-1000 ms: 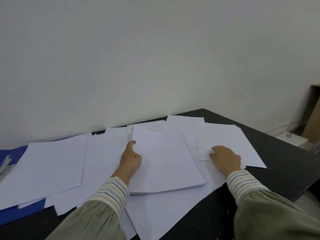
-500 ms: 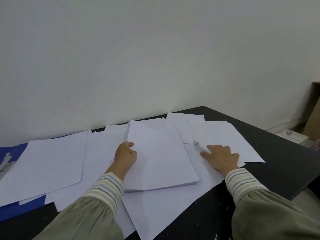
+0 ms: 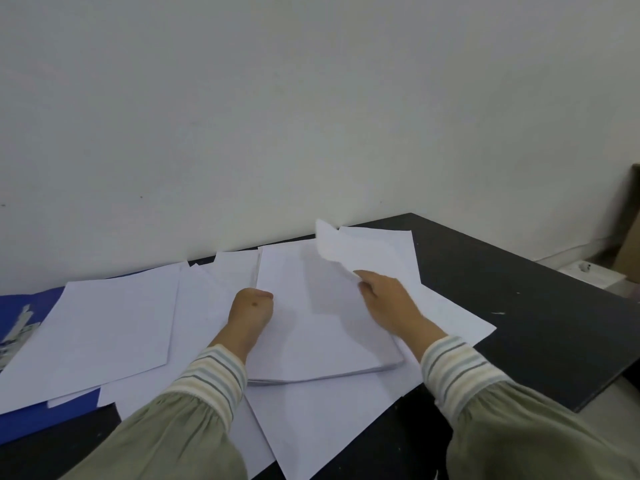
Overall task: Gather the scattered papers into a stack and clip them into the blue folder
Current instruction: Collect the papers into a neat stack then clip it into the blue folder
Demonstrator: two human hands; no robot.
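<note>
White sheets lie scattered over a black table (image 3: 540, 327). In the middle sits a neat stack of papers (image 3: 322, 337). My left hand (image 3: 251, 306) grips the stack's left edge, thumb on top. My right hand (image 3: 384, 299) pinches a single sheet (image 3: 341, 247) and holds it lifted and curled above the stack's far right part. Loose sheets (image 3: 104, 323) cover the left side and lie under the stack. The blue folder (image 3: 31, 415) peeks out beneath them at the far left, with its metal clip (image 3: 17, 327) partly visible.
A white wall stands right behind the table. The table's right edge drops to the floor, where a small white box (image 3: 588, 277) and a brown board (image 3: 630, 244) stand.
My right hand has picked a sheet off the table's right side and carried it left over the stack. My left hand has stayed on the stack's left edge.
</note>
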